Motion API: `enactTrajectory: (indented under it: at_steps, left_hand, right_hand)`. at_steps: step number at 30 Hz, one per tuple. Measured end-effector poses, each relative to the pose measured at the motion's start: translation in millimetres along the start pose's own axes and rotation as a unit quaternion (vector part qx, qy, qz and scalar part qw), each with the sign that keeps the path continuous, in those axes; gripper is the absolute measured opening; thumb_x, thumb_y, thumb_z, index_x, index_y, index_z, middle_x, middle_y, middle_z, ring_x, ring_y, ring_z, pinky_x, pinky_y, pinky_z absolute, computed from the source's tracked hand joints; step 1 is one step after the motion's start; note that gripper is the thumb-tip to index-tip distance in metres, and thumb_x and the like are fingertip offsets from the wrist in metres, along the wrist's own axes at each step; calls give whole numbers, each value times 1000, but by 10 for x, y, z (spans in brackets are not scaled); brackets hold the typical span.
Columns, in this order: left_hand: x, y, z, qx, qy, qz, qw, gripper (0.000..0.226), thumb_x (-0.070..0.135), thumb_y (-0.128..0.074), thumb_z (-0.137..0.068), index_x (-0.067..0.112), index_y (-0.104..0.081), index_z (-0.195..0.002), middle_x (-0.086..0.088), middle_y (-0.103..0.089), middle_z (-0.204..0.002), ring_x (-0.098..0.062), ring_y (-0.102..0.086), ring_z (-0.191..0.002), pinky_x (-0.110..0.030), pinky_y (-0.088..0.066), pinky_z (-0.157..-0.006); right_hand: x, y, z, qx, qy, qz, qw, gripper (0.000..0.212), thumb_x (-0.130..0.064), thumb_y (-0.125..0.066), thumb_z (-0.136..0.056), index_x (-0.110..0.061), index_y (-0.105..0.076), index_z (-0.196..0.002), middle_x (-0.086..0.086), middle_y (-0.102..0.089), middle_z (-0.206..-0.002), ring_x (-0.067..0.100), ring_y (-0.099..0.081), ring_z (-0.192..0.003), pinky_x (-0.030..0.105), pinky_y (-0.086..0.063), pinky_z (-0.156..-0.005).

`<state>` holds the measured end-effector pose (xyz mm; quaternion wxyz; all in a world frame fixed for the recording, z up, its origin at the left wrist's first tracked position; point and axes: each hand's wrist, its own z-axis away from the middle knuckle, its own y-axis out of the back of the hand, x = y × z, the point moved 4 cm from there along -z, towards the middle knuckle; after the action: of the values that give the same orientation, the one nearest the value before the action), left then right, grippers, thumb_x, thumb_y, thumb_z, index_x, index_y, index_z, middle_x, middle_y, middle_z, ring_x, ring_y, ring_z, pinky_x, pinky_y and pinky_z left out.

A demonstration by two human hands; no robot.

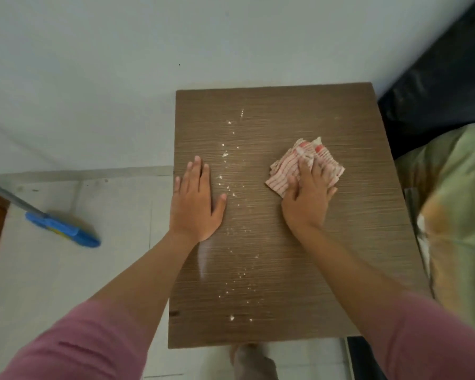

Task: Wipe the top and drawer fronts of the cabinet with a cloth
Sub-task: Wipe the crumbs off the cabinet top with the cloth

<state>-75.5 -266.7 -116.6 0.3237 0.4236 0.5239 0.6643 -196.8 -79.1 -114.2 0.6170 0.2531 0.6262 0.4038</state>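
Note:
The brown wood-grain cabinet top (327, 242) fills the middle of the head view. A line of white crumbs (235, 193) runs down its middle from back to front. My left hand (196, 204) lies flat and empty near the left edge, fingers together. My right hand (307, 198) presses on a crumpled red-and-white striped cloth (288, 168) to the right of the crumbs. The drawer fronts are hidden below the top.
A blue broom head (63, 229) with a grey handle lies on the white tiled floor at the left. A dark cushion (436, 91) and green bedding (461, 215) border the cabinet's right side. A pale wall stands behind. My foot (247, 357) shows below the front edge.

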Motion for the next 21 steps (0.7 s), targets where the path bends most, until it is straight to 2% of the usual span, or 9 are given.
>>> enactTrajectory:
  at_steps: [9, 14, 21]
  left_hand:
    - [12, 70, -9, -24, 17, 12, 999, 72, 50, -31, -90, 7, -17, -146, -10, -10, -156, -24, -6, -144, -42, -8, -115]
    - [10, 93, -14, -33, 23, 18, 999, 72, 50, -31, -88, 7, -20, -145, -10, -13, -156, -24, -8, -143, -41, -7, -114]
    - [7, 91, -21, -35, 25, 34, 999, 71, 48, -37, -88, 6, -23, -144, -11, -17, -155, -24, -10, -143, -45, -16, -114]
  right_hand:
    - [-386, -196, -590, 0, 14, 47, 999, 50, -29, -35, -99, -24, -26, -147, 6, -14, -158, 25, 2, -147, 49, 7, -114]
    - [-584, -293, -931, -21, 57, 42, 997, 49, -30, -37, -98, -25, -29, -147, 5, -16, -158, 25, 0, -147, 49, 5, -114]
    - [-835, -410, -1257, -60, 145, 34, 987, 47, -29, -39, -97, -25, -35, -144, 2, -23, -156, 21, -6, -147, 47, 2, -115]
